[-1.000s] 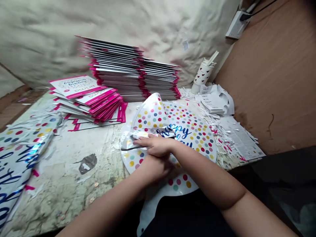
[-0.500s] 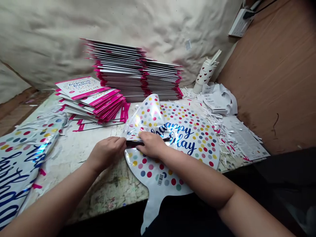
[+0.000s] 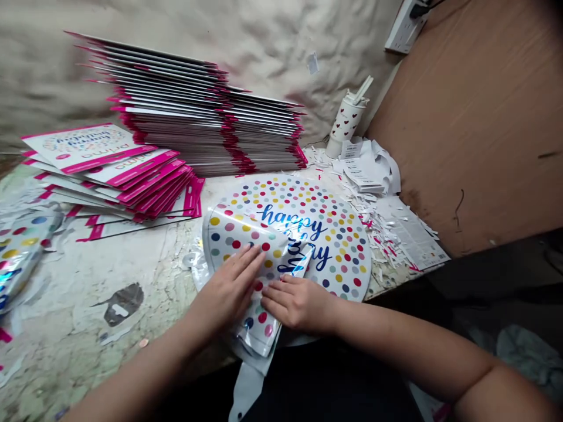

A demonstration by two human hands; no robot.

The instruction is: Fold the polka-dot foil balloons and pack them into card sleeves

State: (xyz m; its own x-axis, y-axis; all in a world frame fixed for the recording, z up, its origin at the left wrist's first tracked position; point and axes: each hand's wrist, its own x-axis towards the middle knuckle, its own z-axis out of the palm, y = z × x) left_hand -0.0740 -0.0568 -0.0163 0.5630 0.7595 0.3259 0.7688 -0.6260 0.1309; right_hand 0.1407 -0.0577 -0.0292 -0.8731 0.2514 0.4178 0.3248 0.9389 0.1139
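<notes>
A round white foil balloon (image 3: 334,234) with coloured dots and blue "happy birthday" lettering lies flat on the worn table (image 3: 132,264) in front of me. Its left and lower part is folded over onto itself. My left hand (image 3: 231,287) lies flat on that folded flap, fingers stretched out and pressing it down. My right hand (image 3: 297,302) rests beside it at the flap's lower right edge, fingers extended along the fold. The balloon's tail (image 3: 244,390) hangs over the table's front edge.
A tall pile of pink-edged cards (image 3: 197,126) stands at the back, a lower fanned pile (image 3: 114,173) to its left. More dotted foil (image 3: 17,246) lies far left. A heart-print cup (image 3: 345,120), label sheets (image 3: 367,170) and paper scraps sit right, by a brown board wall (image 3: 475,117).
The flap that stood up at the balloon's upper left has been folded down across its lower left. Both hands moved onto it, the left now flat. The view shifted left and nearer.
</notes>
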